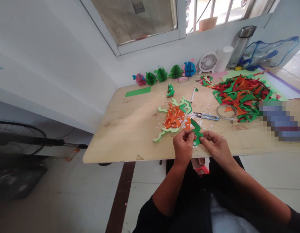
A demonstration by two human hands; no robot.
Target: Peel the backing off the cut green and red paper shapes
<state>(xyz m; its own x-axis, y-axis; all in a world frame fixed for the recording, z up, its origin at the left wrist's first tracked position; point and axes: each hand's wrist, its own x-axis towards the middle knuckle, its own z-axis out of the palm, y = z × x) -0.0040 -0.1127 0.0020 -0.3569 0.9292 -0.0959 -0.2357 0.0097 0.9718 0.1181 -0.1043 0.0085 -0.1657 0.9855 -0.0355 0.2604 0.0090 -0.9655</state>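
A wavy green paper cutout (196,128) with small white squares on it is held between my two hands at the table's front edge. My left hand (183,144) pinches its left side, thumb against fingers. On its right edge, my right hand (216,146) grips with thumb and forefinger. Just beyond my left hand lies a pile of orange paper cutouts (173,116) dotted with white squares. Pale green wavy strips (161,134) lie around that pile. Blue-handled thread snips (206,116) rest beyond my hands among scattered white bits.
A heap of red, orange and green paper scraps (244,94) covers the table's right side, with a tape roll (227,112) by it. Folded paper figures (161,74), a small white fan (208,62) and a steel-capped bottle (242,45) line the wall. A white pen (193,95) lies mid-table.
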